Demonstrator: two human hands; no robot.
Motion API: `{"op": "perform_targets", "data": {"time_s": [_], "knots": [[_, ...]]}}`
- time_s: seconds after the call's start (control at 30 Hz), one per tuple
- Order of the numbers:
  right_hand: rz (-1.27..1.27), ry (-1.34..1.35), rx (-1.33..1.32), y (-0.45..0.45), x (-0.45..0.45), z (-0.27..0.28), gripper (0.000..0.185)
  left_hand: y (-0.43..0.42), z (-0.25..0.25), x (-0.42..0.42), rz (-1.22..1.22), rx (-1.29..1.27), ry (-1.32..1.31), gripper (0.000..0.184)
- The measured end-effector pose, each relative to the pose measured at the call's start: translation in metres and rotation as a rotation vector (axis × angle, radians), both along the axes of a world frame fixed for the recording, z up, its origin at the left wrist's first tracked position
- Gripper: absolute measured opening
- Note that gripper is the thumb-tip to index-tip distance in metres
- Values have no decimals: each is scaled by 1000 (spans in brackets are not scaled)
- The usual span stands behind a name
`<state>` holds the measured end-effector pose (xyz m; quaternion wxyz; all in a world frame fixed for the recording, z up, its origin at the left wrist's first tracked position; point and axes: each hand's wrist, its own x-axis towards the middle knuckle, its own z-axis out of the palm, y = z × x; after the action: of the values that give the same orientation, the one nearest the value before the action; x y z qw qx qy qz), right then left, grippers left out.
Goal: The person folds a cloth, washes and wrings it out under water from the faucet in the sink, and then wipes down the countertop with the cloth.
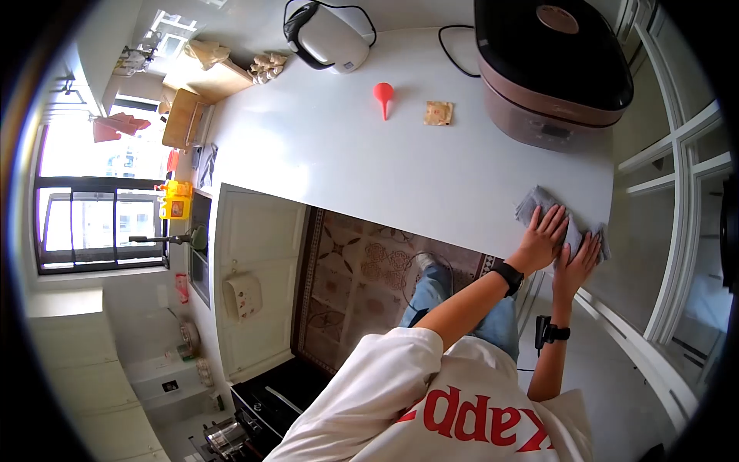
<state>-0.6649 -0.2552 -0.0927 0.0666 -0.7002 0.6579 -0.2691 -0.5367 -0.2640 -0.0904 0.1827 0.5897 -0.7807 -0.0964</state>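
Note:
A grey cloth (570, 238), folded and bunched, lies on the white counter (323, 146) near its right end. My left hand (543, 236) rests on the cloth with its fingers stretched out and apart. Just to the right, my right hand (577, 263) presses on the cloth's lower right part, its fingers extended too. Both palms face down, so the cloth under them is partly hidden. A black watch is on my left wrist, and a black strap with a small device is on my right.
A large black and pink appliance (550, 127) stands behind the cloth. Farther left are a small square packet (438, 113), a red rubber bulb (383, 95) and a white and black kettle-like appliance (327, 38). White framed glass panels (677, 162) border the counter's right end.

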Motion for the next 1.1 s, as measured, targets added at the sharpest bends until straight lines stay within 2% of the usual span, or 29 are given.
{"op": "perform_targets", "data": {"time_s": [0.2,0.23,0.33,0.37,0.47,0.53,0.73,0.9,1.1], "knots": [[-81,66,-42,35,28,-17,67,45,-6,71,-219,68,33,74],[-107,88,-11,39,37,-20,74,52,-7,84,-227,104,67,74],[-108,126,36,46,81,-19,77,70,-7,131,-192,44,161,72],[-90,117,56,47,96,-17,78,75,-7,150,-197,109,168,69],[-30,168,46,52,161,-21,79,91,-1,214,-148,64,148,64],[82,180,-18,63,215,-15,73,101,10,263,-101,159,153,59],[223,178,19,67,385,8,62,112,-4,389,141,242,151,59],[396,190,15,52,502,10,63,121,9,500,333,365,189,60],[514,110,65,33,636,9,68,121,12,630,432,430,210,59]]}}
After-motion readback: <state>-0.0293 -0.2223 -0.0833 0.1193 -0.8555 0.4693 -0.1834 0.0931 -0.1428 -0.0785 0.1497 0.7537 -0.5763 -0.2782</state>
